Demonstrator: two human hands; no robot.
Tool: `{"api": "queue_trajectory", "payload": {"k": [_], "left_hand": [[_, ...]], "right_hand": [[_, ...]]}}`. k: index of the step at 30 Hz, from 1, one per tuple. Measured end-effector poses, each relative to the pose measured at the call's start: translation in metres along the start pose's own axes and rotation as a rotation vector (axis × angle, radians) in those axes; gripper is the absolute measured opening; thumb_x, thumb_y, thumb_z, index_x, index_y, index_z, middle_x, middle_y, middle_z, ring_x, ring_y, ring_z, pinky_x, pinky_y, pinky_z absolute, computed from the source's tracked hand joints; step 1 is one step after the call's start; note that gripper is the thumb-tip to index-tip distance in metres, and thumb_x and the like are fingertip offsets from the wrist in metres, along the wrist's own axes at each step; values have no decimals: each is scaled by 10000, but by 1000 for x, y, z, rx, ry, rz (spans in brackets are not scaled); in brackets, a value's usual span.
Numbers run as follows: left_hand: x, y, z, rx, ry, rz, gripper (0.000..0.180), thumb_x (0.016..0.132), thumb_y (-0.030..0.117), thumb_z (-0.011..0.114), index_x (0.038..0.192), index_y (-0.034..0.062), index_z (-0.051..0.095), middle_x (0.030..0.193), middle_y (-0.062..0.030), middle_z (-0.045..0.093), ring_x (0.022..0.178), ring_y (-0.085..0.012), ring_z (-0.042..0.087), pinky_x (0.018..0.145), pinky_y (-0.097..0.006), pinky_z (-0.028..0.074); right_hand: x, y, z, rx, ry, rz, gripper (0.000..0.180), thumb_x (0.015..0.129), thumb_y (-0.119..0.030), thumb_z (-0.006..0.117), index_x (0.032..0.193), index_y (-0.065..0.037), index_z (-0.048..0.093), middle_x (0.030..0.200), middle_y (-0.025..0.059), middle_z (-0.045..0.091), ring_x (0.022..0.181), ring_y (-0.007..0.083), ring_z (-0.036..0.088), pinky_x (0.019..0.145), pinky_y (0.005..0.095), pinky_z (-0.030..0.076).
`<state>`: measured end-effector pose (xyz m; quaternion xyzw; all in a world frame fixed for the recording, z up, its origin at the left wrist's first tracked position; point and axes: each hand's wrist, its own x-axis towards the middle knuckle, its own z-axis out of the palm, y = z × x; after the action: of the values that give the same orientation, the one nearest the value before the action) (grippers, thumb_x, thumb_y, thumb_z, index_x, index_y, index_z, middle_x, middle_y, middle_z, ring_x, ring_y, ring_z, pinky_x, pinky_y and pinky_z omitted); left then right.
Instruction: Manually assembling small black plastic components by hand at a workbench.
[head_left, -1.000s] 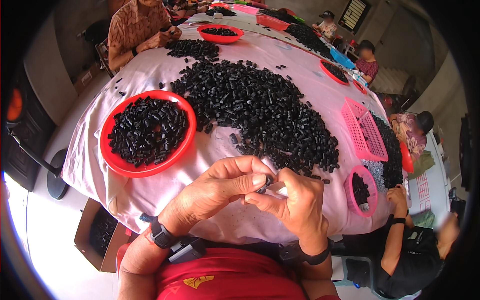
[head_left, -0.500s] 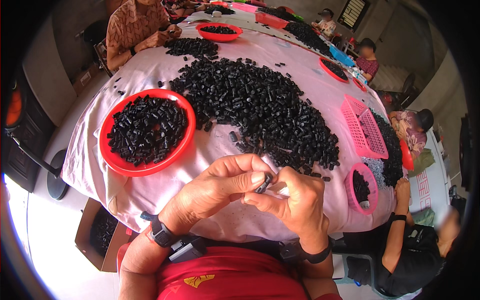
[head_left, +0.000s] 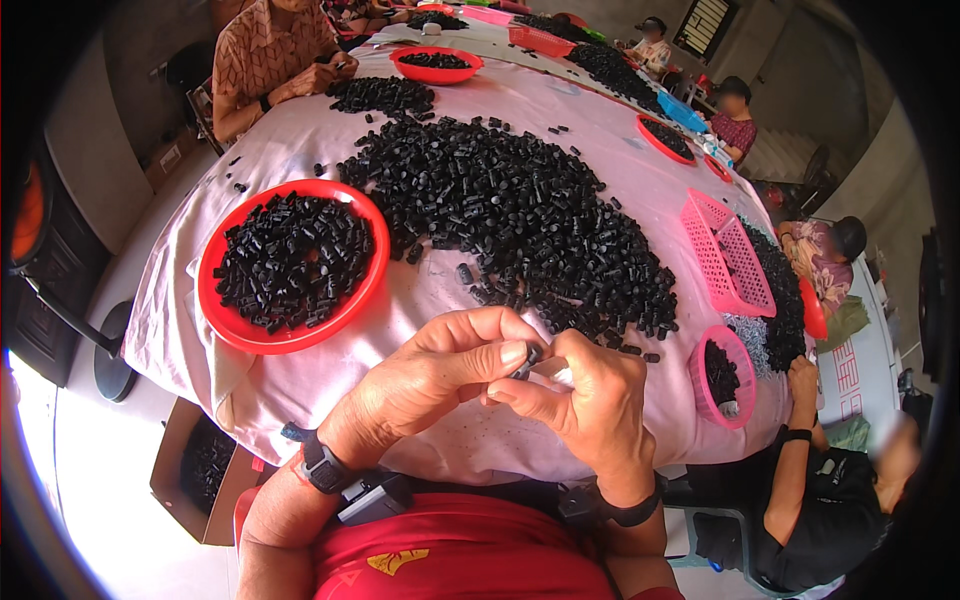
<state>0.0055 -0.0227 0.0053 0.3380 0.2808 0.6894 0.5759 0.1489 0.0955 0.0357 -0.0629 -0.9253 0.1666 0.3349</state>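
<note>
Left hand (head_left: 440,375): fingers curled, thumb and forefinger pinching a small black part (head_left: 527,360).
Right hand (head_left: 585,405): fingertips closed on the same part from the 3 o'clock side.
Small black part: between both hands, above the table's near edge.
Black heap (head_left: 520,215): at 12 o'clock from the hands, on the pink tablecloth (head_left: 420,300).
Red bowl (head_left: 215,310): at 10 o'clock, filled with black pieces.
Pink basket (head_left: 735,255): at 2 o'clock.

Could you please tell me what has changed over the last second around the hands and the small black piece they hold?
Very little. The left hand and the right hand stay pressed together over the table edge, both pinching the same small black piece; only the fingertips shift slightly. Nothing was picked up or let go. The red bowl, the black pile and the pink cloth are as before.
</note>
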Motion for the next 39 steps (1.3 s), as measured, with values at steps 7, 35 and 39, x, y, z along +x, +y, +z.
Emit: {"api": "queue_trajectory", "payload": {"k": [7, 35, 39], "left_hand": [[0, 2, 2, -5, -12, -3, 234, 973, 240, 618, 1116, 56, 644, 962, 8, 651, 804, -47, 535, 668, -206, 409], [0, 6, -3, -141, 18, -44, 267, 962, 258, 641, 1131, 52, 622, 900, 17, 602, 739, -62, 534, 627, -206, 426], [-1, 8, -1, -80, 27, 37, 304, 962, 242, 639, 1186, 39, 613, 928, 17, 613, 757, -58, 537, 684, -208, 437]], "right_hand": [[0, 0, -1, -21, 6, -13, 482, 768, -455, 808, 715, -53, 547, 593, 92, 638, 516, 246, 655, 460, 342, 488], [-2, -3, -1, 635, 51, 130, 200, 867, -44, 720, 1028, 3, 611, 886, 102, 708, 689, 107, 690, 569, 237, 535], [-2, -5, -3, 489, 94, 131, 187, 865, -51, 732, 986, 6, 601, 850, 89, 702, 708, 118, 701, 555, 240, 536]]}}
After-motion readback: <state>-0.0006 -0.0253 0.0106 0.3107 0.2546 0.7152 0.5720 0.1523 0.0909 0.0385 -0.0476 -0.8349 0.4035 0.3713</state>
